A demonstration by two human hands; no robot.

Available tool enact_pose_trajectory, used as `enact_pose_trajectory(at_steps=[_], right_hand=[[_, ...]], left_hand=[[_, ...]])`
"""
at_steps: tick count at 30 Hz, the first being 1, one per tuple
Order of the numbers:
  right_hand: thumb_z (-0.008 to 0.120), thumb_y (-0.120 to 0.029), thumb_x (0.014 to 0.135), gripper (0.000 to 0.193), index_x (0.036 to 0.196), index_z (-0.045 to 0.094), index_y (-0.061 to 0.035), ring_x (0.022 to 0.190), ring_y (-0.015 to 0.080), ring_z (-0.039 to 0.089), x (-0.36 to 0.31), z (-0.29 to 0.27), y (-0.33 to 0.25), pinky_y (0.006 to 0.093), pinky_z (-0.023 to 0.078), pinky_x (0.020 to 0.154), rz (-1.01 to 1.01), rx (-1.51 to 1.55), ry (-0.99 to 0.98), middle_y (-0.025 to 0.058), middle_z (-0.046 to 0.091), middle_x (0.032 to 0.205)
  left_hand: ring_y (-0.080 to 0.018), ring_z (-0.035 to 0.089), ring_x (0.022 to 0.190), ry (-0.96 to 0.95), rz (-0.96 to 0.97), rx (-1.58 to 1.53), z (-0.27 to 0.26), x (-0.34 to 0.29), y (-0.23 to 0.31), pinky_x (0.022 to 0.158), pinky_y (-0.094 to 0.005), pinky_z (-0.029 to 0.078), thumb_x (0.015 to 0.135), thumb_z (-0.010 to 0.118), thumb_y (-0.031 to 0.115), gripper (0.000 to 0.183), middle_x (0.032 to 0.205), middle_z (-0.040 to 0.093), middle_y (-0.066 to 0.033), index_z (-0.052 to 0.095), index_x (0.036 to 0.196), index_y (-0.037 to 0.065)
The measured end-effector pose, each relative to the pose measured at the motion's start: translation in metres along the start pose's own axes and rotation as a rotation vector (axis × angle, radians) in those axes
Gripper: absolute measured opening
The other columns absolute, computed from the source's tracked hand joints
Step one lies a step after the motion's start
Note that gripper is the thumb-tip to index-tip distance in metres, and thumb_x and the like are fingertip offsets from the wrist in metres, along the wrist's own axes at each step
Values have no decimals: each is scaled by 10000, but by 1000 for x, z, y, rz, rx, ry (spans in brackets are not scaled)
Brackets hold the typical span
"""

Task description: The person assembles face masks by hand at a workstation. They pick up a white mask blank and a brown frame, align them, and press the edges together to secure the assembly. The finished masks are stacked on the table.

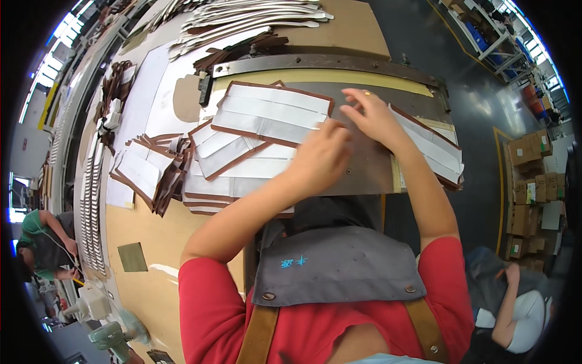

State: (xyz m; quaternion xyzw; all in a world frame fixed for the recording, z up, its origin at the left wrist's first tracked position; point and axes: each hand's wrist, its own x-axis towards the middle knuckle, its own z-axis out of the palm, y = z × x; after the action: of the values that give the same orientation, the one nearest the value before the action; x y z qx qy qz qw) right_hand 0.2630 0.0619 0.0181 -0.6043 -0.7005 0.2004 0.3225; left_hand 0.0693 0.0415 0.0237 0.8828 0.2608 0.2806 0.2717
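Panel [270, 109], brown-edged, beside curled left hand [322, 151], hold unclear; right hand [370, 115] loosely spread, empty; best handled flat, edges unbent

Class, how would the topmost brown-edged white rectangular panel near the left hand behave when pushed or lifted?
The brown-edged white rectangular panel looks thin, so it is probably light. Its fairly straight edges suggest mild stiffness. Lying on similar panels, it would likely slide, not roll.

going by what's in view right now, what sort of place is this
Probably a factory or workshop assembling flat goods: overlapping brown-edged white panels, a heap of pale strips beyond them, and stacked cardboard boxes off to the right.
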Motion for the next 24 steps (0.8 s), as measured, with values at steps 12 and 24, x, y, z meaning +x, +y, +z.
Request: enact_pose_trajectory(at_steps=[12, 24], right_hand=[[530, -52, 775, 182, 946, 553, 5, 709, 242, 600, 97, 12, 40, 348, 471, 675, 177, -34, 115, 130, 622, 787], [559, -142, 872, 286, 1152, 580, -88, 1062, 291, 537, 72, 35, 13, 375, 423, 923, -263, -310, 68, 104, 580, 1141]], left_hand=[[-372, 550, 911, 31, -389, 463, -101, -36, -89, 805, -450, 423, 874, 541, 168, 199, 1032, 535, -162, 488, 1021, 45], [-364, 367, 1286, -18, -282, 704, -69, 16, -144, 1054, -468, 297, 946, 416, 369, 442, 1413, 385, -116, 428, 1344, 177]])
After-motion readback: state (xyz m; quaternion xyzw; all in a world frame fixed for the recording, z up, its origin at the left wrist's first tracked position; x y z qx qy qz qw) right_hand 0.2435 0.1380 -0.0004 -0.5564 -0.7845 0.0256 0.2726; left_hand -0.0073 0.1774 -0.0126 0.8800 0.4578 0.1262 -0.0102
